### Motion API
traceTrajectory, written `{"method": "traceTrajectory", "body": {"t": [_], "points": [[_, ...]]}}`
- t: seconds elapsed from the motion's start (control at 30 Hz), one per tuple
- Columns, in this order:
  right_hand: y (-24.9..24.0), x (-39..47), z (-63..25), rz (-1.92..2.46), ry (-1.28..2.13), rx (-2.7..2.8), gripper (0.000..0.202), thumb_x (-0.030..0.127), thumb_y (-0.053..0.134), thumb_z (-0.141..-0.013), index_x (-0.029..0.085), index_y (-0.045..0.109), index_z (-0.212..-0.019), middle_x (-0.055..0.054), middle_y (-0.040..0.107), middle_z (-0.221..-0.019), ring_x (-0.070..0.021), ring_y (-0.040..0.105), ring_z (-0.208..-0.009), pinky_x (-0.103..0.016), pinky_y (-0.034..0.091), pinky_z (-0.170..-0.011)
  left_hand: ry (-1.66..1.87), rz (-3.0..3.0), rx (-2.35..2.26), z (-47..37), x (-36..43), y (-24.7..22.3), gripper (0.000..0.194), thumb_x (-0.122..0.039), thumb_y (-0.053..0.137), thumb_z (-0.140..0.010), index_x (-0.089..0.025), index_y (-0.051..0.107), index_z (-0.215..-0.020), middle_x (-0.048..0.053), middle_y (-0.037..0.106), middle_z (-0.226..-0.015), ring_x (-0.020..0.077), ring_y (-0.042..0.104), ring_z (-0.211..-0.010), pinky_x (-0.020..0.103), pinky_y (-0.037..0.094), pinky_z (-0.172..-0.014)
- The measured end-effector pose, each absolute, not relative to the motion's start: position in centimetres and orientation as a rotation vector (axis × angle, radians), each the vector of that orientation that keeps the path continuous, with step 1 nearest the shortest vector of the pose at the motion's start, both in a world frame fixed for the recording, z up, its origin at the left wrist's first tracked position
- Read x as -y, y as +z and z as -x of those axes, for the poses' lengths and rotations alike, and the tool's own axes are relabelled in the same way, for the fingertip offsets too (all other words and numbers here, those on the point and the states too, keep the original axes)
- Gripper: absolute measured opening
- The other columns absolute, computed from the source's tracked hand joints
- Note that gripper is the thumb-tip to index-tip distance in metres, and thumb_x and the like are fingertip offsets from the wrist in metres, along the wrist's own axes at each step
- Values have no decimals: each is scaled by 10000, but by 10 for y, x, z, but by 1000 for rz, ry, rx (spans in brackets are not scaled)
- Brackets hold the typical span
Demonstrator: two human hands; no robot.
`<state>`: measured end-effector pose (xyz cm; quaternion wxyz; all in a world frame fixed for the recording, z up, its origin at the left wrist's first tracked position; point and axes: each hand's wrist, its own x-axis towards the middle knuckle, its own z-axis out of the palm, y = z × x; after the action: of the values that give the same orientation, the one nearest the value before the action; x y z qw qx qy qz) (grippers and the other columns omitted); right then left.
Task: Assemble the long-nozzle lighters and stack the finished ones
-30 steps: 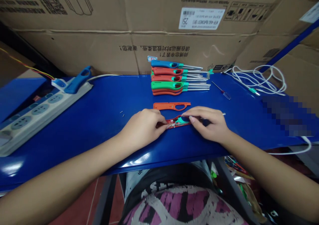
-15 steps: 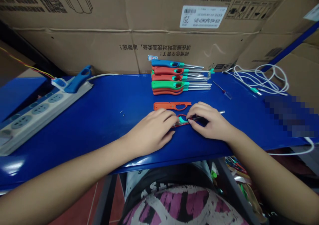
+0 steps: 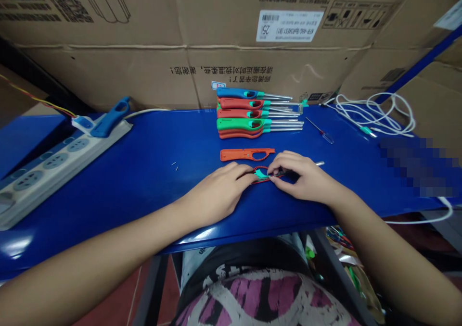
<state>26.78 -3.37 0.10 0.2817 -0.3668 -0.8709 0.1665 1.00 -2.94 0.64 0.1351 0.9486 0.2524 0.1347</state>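
A red lighter half with a green trigger (image 3: pixel 260 174) lies low on the blue table between my hands, its metal tube pointing right. My left hand (image 3: pixel 221 191) is closed round its left end, with the fingertips bent down on it. From the right, my right hand (image 3: pixel 301 176) pinches the part beside the trigger, thumb and fingers together; the small piece between the fingertips is hard to make out. Just beyond them lies a separate orange shell half (image 3: pixel 247 155). Farther back, several blue, red and green lighters (image 3: pixel 241 124) are stacked with their tubes to the right.
A screwdriver (image 3: pixel 321 131) and a coiled white cable (image 3: pixel 388 119) lie at the right. Two small pins (image 3: pixel 176 168) rest left of my left hand. On the left stands a power strip (image 3: pixel 65 165) with a blue handle piece (image 3: pixel 111 119) on it. Cardboard (image 3: pixel 144 76) walls the back edge.
The fingers of my left hand have drawn closer together over the lighter half. My right hand stays at the trigger area. The whole view has shifted slightly.
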Motion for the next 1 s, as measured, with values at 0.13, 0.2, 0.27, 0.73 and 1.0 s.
{"method": "traceTrajectory", "body": {"t": [0.13,0.2,0.27,0.73,1.0], "points": [[2,34,-268,993,458,2330,100,173,624,-890,227,654,-969,-44,690,-888,-182,612,-820,-320,515,-744,400,-2720,-724,-10,30,6,404,-66,440,-980,-209,553,-1340,103,583,-1319,247,529,-1240,431,505,-1030],[2,34,-268,992,459,2331,98,172,621,-890,225,654,-966,-44,688,-882,-181,611,-819,-319,518,-744,409,-2719,-722,-9,30,5,402,-70,438,-982,-209,560,-1338,105,581,-1317,249,525,-1244,434,502,-1036],[2,34,-267,994,456,2335,102,169,617,-888,225,654,-966,-43,689,-878,-181,612,-818,-317,520,-745,419,-2721,-719,-9,29,4,407,-71,428,-985,-203,558,-1347,110,586,-1308,249,527,-1239,436,501,-1039],[4,35,-272,1030,473,2325,86,161,599,-894,217,645,-940,-61,656,-934,-189,619,-877,-319,519,-772,437,-2761,-734,-9,29,3,413,-41,436,-959,-166,585,-1324,128,600,-1270,251,530,-1210,434,498,-1050],[6,36,-271,1036,488,2334,95,161,586,-898,221,647,-939,-62,646,-940,-191,622,-871,-321,521,-764,486,-2772,-718,-8,27,-1,454,-33,445,-944,-200,600,-1337,129,605,-1307,260,555,-1202,466,522,-1025]]}}
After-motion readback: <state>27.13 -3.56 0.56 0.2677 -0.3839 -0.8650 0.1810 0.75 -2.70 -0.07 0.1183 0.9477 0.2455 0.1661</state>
